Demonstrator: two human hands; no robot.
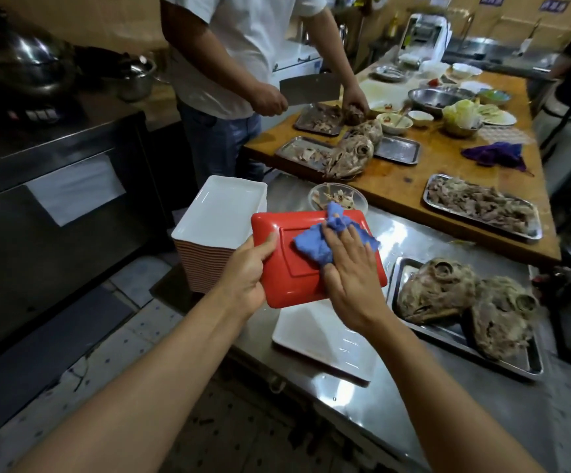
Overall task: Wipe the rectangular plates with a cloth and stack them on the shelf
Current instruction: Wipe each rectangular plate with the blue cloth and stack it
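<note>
My left hand (pixel 247 268) grips the edge of the red plate (pixel 287 274), held underside up over the steel counter (pixel 413 414), while my right hand (pixel 352 281) presses the blue cloth (pixel 314 245) flat against it. Below lies a white plate (pixel 321 339); a tray of cooked heads (pixel 465 302) crowds the right, a plate stack (pixel 219 227) the left. Beyond, a person's cleaver (pixel 308 90) chops meat; wall signs are unreadable

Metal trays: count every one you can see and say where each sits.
5. Three lie on the wooden table near the cleaver, one at its right edge, one on the steel counter. Others may be hidden.
</note>
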